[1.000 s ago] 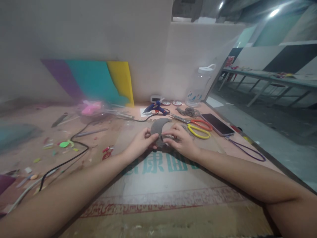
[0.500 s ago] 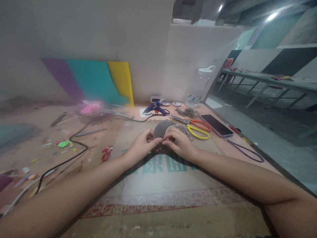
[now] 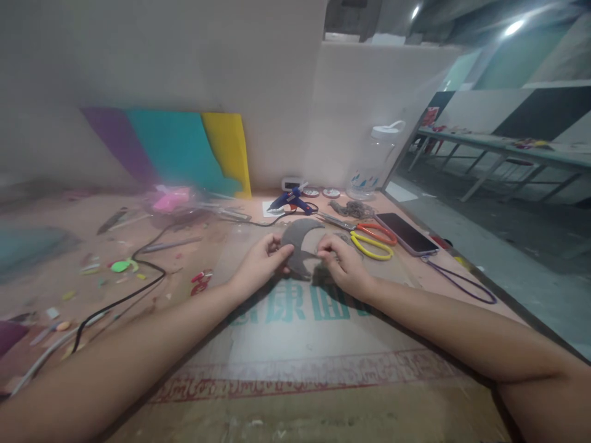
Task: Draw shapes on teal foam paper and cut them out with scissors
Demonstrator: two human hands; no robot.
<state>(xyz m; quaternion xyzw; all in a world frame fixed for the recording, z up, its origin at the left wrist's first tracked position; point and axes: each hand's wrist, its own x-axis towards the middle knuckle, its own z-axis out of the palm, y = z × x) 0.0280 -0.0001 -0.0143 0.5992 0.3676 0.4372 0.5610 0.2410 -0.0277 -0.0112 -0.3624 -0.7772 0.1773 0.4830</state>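
A flat grey crescent [image 3: 295, 237] is held upright over the cardboard, its hollow side facing right. My left hand [image 3: 263, 261] grips its left edge between thumb and fingers. Just right of the crescent, my right hand [image 3: 344, 264] is closed in a pinch, apart from it; any thin strand between those fingers is too fine to make out. Loose grey yarn [image 3: 344, 237] lies partly hidden behind my right hand. Scissors [image 3: 372, 237] with one orange and one yellow handle rest beyond it, near a heap of grey yarn [image 3: 355, 210].
Printed cardboard [image 3: 295, 344] covers the tabletop. At the back are a blue glue gun [image 3: 292, 200] and a clear bottle [image 3: 369, 163]. A phone [image 3: 406, 232] with a purple strap lies right. A black cord [image 3: 133, 289] and small scraps spread left, below a striped board [image 3: 170, 151].
My hands have drawn apart; the right one has moved off the crescent to the right. More of the crescent's hollow side and lower tip now shows.
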